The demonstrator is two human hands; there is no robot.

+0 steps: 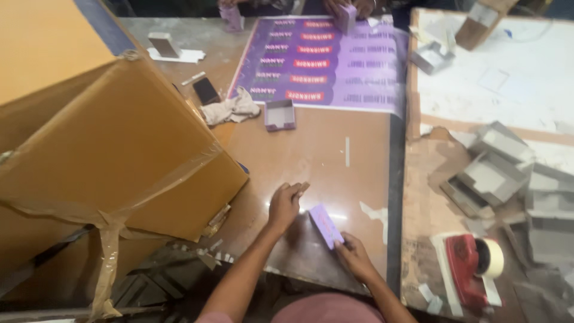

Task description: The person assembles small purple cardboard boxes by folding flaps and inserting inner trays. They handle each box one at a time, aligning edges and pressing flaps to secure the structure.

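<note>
Right now the right hand (354, 256) pinches the near end of a small flat purple card (326, 225), holding it tilted just above the glossy brown table (311, 155), fingers closed on its lower edge. The left hand (284, 204) sits just beside it to the left, curled into a loose fist, and something small and pale seems nipped at its fingertips, though it is too blurred to be sure what. To the left, a big taped cardboard box (113, 149) leans over the table's edge, close to the left forearm. Further up the table lie a small open purple tray (280, 113), a crumpled cloth (233, 109) and a dark phone (206, 90), all near one another. Beyond them spreads a large purple printed sheet (323, 63), and at its far edge another person's hand (359, 7) rests by a small purple box (347, 18). Off to the right, well apart from the hands, a red tape dispenser (469, 260) sits near a heap of grey folded box blanks (496, 173).
</note>
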